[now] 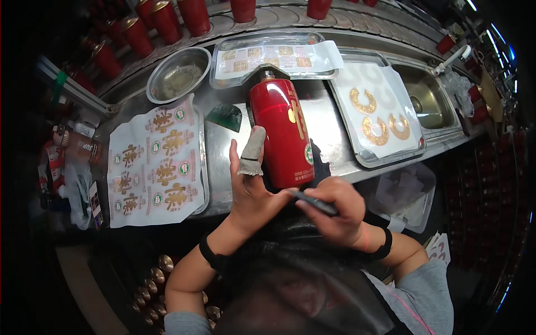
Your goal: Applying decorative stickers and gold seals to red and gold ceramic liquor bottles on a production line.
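A glossy red bottle with gold lettering and a small green-and-white round mark lies on its side, its neck in a metal bracket. My left hand is against the bottle's left side and base, fingers stretched out and apart, the thumb reaching right below the base. One finger wears a pale cloth finger sleeve. My right hand is closed around a slim dark hand tool, whose front end is by my left thumb tip. I cannot make out the tool's exact kind.
Left lies a sheet of gold decals on a tray; behind are a metal bowl and a green flat piece. Further decal trays hold square pieces and gold arcs. A sink is right; red bottles line a conveyor.
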A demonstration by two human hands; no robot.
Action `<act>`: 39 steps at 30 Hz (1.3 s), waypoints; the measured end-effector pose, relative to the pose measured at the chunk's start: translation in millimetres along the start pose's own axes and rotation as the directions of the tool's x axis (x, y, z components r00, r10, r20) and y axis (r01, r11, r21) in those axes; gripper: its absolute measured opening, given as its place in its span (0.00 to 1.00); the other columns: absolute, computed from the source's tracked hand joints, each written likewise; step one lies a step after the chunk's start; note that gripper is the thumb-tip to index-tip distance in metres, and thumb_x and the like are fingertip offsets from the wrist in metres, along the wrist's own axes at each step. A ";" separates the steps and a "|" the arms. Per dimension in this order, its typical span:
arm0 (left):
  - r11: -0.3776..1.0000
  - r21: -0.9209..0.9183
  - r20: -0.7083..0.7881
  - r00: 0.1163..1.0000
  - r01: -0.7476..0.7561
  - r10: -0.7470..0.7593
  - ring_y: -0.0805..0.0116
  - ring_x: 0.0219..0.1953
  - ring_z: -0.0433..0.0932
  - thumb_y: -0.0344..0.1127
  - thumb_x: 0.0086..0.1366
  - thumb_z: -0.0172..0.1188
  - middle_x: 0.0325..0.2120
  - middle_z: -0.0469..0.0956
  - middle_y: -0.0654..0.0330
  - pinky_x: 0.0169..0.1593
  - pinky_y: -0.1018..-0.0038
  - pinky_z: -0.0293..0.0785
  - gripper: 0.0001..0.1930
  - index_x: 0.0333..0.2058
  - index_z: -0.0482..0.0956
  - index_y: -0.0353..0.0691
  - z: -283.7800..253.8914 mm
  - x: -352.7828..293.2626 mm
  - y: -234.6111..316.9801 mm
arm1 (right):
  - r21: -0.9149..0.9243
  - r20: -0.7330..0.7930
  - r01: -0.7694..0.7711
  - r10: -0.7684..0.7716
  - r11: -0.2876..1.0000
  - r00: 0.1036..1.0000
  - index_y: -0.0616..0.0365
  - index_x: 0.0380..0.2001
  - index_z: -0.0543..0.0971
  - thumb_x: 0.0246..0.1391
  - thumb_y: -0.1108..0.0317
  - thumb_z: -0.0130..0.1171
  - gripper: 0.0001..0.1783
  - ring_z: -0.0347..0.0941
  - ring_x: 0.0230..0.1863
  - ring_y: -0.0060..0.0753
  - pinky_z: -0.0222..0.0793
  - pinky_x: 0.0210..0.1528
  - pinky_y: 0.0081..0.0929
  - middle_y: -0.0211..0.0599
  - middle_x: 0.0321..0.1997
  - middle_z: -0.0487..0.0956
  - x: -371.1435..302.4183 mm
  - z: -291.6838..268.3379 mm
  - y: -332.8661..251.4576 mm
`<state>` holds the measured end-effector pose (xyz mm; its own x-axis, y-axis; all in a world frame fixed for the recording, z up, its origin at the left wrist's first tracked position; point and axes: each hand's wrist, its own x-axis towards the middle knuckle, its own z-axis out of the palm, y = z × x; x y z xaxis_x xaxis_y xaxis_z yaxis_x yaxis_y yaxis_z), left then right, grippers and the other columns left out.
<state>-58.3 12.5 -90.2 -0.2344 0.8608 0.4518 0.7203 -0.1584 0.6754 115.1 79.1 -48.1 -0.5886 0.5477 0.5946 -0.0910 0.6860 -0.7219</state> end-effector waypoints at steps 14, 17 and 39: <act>0.999 0.031 -0.003 1.000 -0.028 0.028 0.47 0.71 0.57 0.42 0.45 0.77 0.68 0.57 0.43 0.72 0.41 0.41 0.58 0.70 0.49 0.34 3.7 -0.8 -0.2 | -0.235 0.007 0.116 -0.117 0.965 0.993 0.62 0.40 0.81 0.36 0.82 0.70 0.21 0.74 0.28 0.37 0.69 0.30 0.32 0.36 0.30 0.77 10.3 -8.2 5.5; 1.000 0.025 0.062 0.998 0.008 -0.010 0.46 0.69 0.60 0.41 0.44 0.78 0.69 0.55 0.42 0.71 0.41 0.43 0.60 0.70 0.46 0.34 -5.3 -2.8 -1.1 | -0.071 0.200 0.247 -0.229 0.966 0.953 0.60 0.41 0.82 0.39 0.79 0.70 0.21 0.72 0.26 0.38 0.69 0.31 0.31 0.34 0.28 0.75 3.3 -1.3 4.3; 0.998 -0.045 0.173 0.985 0.039 -0.031 0.45 0.71 0.58 0.41 0.54 0.73 0.66 0.58 0.35 0.71 0.42 0.23 0.55 0.69 0.42 0.28 1.7 -10.0 -15.4 | -0.048 0.178 0.356 -0.343 0.933 0.922 0.53 0.37 0.82 0.40 0.78 0.67 0.16 0.72 0.23 0.34 0.68 0.27 0.32 0.32 0.25 0.75 27.7 -24.6 56.4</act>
<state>-65.9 7.2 -106.2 -0.1400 0.9358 0.3235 0.6806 -0.1463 0.7179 113.4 144.7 -63.7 -0.6550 0.1845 0.7328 -0.2561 0.8581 -0.4450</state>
